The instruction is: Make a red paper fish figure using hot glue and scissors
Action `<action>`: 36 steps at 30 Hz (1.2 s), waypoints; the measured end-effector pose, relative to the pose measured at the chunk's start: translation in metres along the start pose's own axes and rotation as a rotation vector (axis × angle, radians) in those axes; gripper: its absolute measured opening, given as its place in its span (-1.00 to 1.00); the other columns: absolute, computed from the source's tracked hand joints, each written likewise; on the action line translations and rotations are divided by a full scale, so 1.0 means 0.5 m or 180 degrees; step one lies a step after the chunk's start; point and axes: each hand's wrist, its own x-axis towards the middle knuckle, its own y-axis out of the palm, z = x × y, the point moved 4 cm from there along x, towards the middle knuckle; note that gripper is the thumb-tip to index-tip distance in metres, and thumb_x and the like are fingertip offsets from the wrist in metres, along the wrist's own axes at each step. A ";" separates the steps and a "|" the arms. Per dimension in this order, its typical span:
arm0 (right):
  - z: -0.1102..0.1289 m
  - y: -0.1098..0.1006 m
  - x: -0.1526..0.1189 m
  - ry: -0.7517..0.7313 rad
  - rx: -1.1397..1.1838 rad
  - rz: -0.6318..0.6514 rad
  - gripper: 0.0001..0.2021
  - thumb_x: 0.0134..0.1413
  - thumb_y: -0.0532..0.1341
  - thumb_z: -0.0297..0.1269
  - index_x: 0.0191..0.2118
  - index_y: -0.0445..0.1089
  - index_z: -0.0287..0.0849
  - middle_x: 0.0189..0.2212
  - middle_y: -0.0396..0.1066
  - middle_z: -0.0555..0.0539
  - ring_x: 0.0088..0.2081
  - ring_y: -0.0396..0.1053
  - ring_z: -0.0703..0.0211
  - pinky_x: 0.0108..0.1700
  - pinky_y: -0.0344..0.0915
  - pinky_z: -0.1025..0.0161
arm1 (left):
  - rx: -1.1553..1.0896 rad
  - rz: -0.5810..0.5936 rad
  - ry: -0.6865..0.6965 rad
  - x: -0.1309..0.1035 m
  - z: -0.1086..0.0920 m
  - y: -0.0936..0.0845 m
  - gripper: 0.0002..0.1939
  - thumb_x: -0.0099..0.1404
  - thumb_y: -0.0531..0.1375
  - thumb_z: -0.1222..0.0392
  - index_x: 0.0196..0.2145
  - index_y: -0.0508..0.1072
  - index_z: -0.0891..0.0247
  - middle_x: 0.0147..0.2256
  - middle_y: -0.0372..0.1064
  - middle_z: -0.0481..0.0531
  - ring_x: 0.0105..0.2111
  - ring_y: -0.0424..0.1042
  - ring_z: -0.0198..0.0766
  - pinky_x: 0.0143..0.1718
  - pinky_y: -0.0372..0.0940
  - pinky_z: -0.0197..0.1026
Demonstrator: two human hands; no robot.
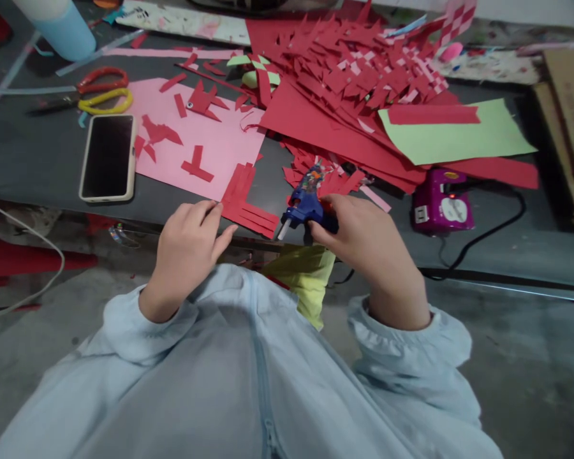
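Left hand: the left hand (189, 239) lies over the table's near edge, fingers loosely bent and parted, thumb held away, gripping nothing; its fingertips reach the strips' 9 o'clock side, though contact cannot be told.
Right hand: the right hand (363, 229) is closed round the gun's handle, thumb on the near side; how firmly cannot be told.
Gun: the blue gun (305, 203) is at 3 o'clock from the strips, its white stick (283, 229) pointing to 7.
Strips: the red strips (236, 203) form an L between the hands, partly over the pink sheet (234, 140).
Fish: a red fish (203, 102) with an eye lies on the pink sheet, at 11 o'clock from the strips.
Phone: the phone (108, 159) lies at 10 o'clock from the left hand, dark screen up.
Scissors: the scissors (103, 102) lie at 12 o'clock from the phone, blades towards 9.
Heap: the heap (358, 70) of folded red pieces is at 1 o'clock from the gun.
Purple box: the purple box (440, 210) with a black cable (497, 245) is at 3 o'clock from the gun.
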 end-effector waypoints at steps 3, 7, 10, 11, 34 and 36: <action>-0.008 -0.006 -0.002 0.0024 0.0118 0.0040 -0.76 0.18 0.17 -0.19 -0.13 0.43 -0.22 -0.32 0.51 -0.24 -0.27 0.41 -0.10 -0.29 0.22 0.12 | -0.0153 0.0007 0.0218 -0.008 0.001 0.005 -0.70 0.43 0.14 0.20 0.00 0.52 0.41 -0.07 0.54 0.26 -0.11 0.46 0.01 -0.12 0.40 0.03; -0.024 -0.012 -0.005 0.0201 0.0427 -0.0049 -0.72 0.15 0.16 -0.16 -0.10 0.43 -0.20 -0.28 0.52 -0.23 -0.27 0.43 -0.07 -0.31 0.24 0.14 | -0.0349 0.0035 0.0379 -0.015 0.000 0.014 -0.71 0.41 0.12 0.26 0.01 0.53 0.39 -0.07 0.54 0.24 -0.07 0.46 0.01 -0.07 0.41 0.05; -0.038 -0.018 -0.011 0.0433 0.0603 -0.0212 -0.71 0.14 0.15 -0.17 -0.08 0.43 -0.17 -0.26 0.53 -0.22 -0.27 0.44 -0.06 -0.31 0.26 0.14 | -0.0440 0.0116 0.0404 -0.013 0.002 0.020 -0.70 0.40 0.12 0.28 0.01 0.54 0.36 -0.06 0.54 0.24 -0.06 0.46 0.00 -0.04 0.42 0.07; -0.043 -0.022 -0.013 0.0508 0.0672 -0.0289 -0.70 0.13 0.15 -0.17 -0.07 0.42 -0.17 -0.25 0.53 -0.23 -0.27 0.45 -0.07 -0.30 0.27 0.13 | -0.0447 0.0111 0.0408 -0.011 0.004 0.020 -0.71 0.40 0.12 0.28 0.00 0.54 0.36 -0.07 0.54 0.24 -0.06 0.47 0.00 -0.04 0.42 0.07; -0.054 -0.035 -0.085 0.1574 0.2570 -0.1246 -0.70 0.05 0.33 -0.23 -0.62 0.32 -0.12 -0.42 0.56 -0.19 -0.67 0.32 0.16 -0.62 0.25 0.14 | -0.0653 -0.0390 0.0599 -0.025 0.010 0.018 -0.79 0.33 0.16 0.35 -0.12 0.55 0.34 -0.14 0.54 0.22 -0.11 0.49 -0.07 -0.05 0.48 0.02; -0.053 -0.031 -0.100 0.1655 0.2612 -0.1252 -0.66 0.07 0.34 -0.19 -0.63 0.30 -0.12 -0.47 0.52 -0.15 -0.67 0.30 0.17 -0.63 0.25 0.14 | -0.0614 -0.0284 0.0645 -0.026 0.004 0.026 -0.76 0.34 0.15 0.34 -0.08 0.53 0.30 -0.06 0.51 0.24 -0.03 0.47 -0.05 0.00 0.47 0.04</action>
